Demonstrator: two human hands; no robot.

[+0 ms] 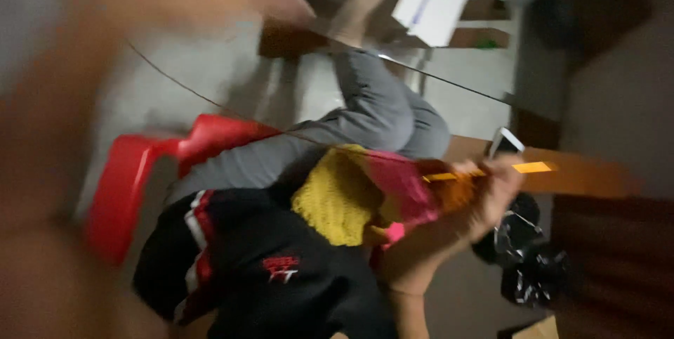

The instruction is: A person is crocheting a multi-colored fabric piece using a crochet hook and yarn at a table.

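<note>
Red plastic chair (133,184) carries us, grey-trousered legs (365,121) stretched out. Yellow-and-pink knitted fabric (358,195) lies in our lap, near the working hand. Our right hand (484,198) grips an orange stick (523,167), perhaps a needle. Our left hand (56,170) is a blur; we cannot tell its state.

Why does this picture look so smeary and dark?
In the head view, the whole frame is tilted and streaked with motion blur; the hand gripping an orange stick is smeared, as is the yellow and pink knitted piece. A big out-of-focus brownish blur fills the left edge. The light is dim, so the right side sinks into shadow, while the white sheet stands out bright.
</note>
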